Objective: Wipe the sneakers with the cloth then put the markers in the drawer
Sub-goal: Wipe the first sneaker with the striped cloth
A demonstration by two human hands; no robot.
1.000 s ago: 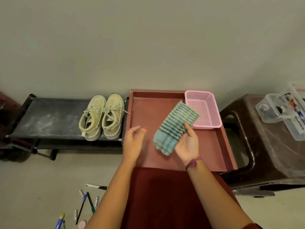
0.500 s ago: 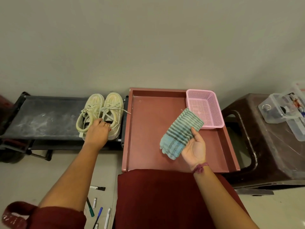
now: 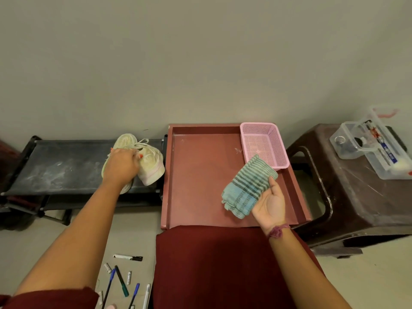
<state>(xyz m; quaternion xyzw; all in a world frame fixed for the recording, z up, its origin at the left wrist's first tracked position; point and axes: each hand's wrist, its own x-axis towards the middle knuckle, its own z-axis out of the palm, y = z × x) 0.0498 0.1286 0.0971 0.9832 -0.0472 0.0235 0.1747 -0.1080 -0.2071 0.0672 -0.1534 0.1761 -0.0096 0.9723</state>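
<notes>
- Left hand [image 3: 121, 167] grips the cream, scuffed sneakers [image 3: 149, 166] at their laced tops; right shoe tilted, over dark rack [image 3: 66, 166].
- Right hand [image 3: 268, 202], palm up, holds folded teal striped cloth [image 3: 247, 188] under thumb, above red drawer [image 3: 200, 175].
- Markers [image 3: 121, 281] on floor, below left forearm.

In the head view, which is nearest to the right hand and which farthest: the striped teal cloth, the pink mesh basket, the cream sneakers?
1. Striped teal cloth, held in the right hand.
2. Pink mesh basket, beyond the hand, in the drawer's far corner.
3. Cream sneakers, far left, on the dark rack.
</notes>
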